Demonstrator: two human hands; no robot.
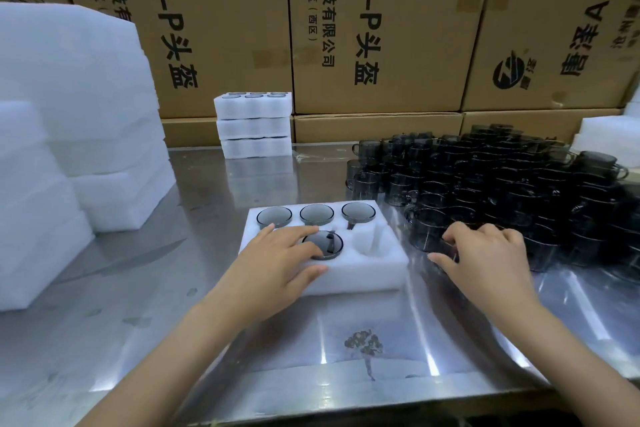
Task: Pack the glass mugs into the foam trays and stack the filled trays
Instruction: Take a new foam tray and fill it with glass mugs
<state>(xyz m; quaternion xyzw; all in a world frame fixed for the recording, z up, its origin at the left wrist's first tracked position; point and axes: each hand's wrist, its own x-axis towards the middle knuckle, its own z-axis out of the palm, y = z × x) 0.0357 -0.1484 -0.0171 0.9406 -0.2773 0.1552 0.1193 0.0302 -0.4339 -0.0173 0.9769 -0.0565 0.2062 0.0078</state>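
Note:
A white foam tray [367, 270] lies on the steel table in front of me. Three dark glass mugs [317, 214] fill its back row. A fourth mug [327, 244] sits in the front middle pocket, and my left hand [277, 263] rests over the tray with fingers touching that mug. The front right pocket [365, 243] holds nothing. To the right, my right hand [485, 260] curls its fingers around a mug [427, 232] at the near edge of a large pile of mugs [502, 184].
A stack of three filled trays [254, 125] stands at the back of the table. Tall piles of foam trays [69, 135] rise on the left, more foam [606, 135] at the far right. Cardboard boxes [374, 28] wall off the back.

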